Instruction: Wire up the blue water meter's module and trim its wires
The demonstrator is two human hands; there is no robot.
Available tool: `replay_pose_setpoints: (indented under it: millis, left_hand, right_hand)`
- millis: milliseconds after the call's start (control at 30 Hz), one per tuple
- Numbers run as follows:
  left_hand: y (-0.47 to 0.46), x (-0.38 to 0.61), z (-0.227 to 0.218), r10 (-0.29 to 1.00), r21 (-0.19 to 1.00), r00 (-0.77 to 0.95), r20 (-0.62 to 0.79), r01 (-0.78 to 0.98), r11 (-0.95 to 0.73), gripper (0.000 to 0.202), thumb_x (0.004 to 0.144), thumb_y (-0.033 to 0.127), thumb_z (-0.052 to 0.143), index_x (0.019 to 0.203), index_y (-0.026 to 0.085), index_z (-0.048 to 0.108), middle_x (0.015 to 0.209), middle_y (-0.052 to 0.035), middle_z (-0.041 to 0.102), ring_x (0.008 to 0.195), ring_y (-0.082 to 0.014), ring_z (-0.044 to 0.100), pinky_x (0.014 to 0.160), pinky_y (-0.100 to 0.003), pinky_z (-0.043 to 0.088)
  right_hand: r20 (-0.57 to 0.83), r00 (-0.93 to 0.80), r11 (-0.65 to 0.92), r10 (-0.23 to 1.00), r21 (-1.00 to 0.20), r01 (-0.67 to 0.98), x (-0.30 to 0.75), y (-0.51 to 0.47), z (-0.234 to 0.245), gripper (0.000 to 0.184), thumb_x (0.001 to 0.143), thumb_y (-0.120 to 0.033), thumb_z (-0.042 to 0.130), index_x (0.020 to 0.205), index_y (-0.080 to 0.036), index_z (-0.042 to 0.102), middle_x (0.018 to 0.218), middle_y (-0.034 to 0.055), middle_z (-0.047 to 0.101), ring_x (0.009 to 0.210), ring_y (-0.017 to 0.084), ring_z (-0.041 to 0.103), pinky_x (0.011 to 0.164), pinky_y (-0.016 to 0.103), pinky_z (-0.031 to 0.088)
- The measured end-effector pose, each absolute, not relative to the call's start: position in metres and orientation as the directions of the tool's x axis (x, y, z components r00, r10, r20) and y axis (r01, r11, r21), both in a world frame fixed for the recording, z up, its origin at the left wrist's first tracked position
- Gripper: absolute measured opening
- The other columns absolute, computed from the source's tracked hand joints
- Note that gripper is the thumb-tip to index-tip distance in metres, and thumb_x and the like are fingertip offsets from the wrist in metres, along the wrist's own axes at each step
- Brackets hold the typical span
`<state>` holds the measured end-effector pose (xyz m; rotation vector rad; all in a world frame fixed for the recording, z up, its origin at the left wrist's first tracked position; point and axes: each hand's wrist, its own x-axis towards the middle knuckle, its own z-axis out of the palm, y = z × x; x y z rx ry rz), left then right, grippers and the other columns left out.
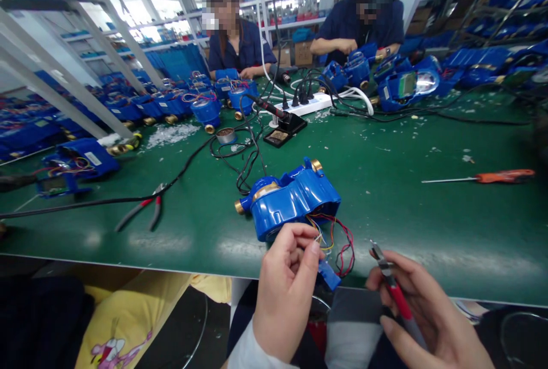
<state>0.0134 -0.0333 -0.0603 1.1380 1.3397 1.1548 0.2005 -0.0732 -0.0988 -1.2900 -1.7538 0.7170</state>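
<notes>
A blue water meter (295,197) with brass pipe ends lies tilted on the green bench in front of me. Red, black, yellow and white wires (349,239) come out of its lower side. My left hand (286,286) pinches thin wire ends between thumb and forefinger, just below the meter. A small blue piece (329,275) hangs beside those fingertips near the bench edge. To the right, my right hand (432,312) grips red-and-grey wire cutters (399,296), their jaws pointing up and left, apart from the wires.
A soldering iron (269,107) rests in its stand (291,123) beyond the meter, near a solder tin (226,135) and power strip (310,104). Pliers (145,206) lie left, an orange screwdriver (500,177) right. More meters (205,109) line the back, where two co-workers sit.
</notes>
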Motion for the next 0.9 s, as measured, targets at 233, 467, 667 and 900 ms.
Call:
replay_pose_setpoints:
  millis: [233,467,667,900]
  left_hand:
    - [-0.037,0.004,-0.062,0.993,0.994,-0.022,-0.113,0.005,0.113,0.026,0.087,0.028,0.055,0.112,0.021,0.051,0.083,-0.0004,0.061,0.057,-0.0078,0.050,0.052,-0.019,0.040]
    - [-0.056,0.003,-0.056,0.988,0.973,-0.105,0.113,0.215,-0.088,0.027,0.081,0.019,0.060,0.107,0.027,0.061,0.101,-0.0017,0.051,0.061,-0.0077,0.046,0.058,-0.021,0.042]
    - [-0.061,-0.002,-0.048,0.989,0.976,0.053,0.135,0.167,-0.142,0.010,0.077,0.025,0.063,0.086,0.020,0.065,0.083,-0.0007,0.052,0.056,-0.0089,0.040,0.050,-0.022,0.035]
    - [-0.064,-0.001,-0.056,0.990,0.994,0.126,-0.059,0.094,0.048,0.016,0.083,0.025,0.058,0.069,0.018,0.056,0.074,0.0002,0.047,0.061,-0.0105,0.042,0.051,-0.022,0.030]
  right_hand:
    - [0.341,-0.146,0.350,0.929,-0.676,0.649,0.194,-0.073,-0.097,0.036,0.086,-0.020,0.048,0.121,-0.022,0.041,0.102,0.0077,0.064,0.091,0.017,0.069,0.075,0.015,0.056]
    - [0.455,-0.256,0.470,0.853,-0.458,0.754,0.196,-0.075,-0.097,0.038,0.083,-0.016,0.047,0.121,-0.020,0.043,0.100,0.0067,0.063,0.087,0.019,0.065,0.081,0.028,0.055]
    - [0.545,-0.419,0.617,0.726,-0.248,0.747,0.200,-0.074,-0.090,0.036,0.083,-0.012,0.048,0.119,-0.015,0.048,0.103,0.0105,0.065,0.094,0.025,0.063,0.082,0.036,0.051]
    - [0.611,-0.543,0.722,0.577,-0.070,0.688,0.196,-0.066,-0.078,0.027,0.084,-0.006,0.043,0.105,-0.014,0.058,0.092,0.0071,0.069,0.079,0.021,0.063,0.073,0.033,0.047]
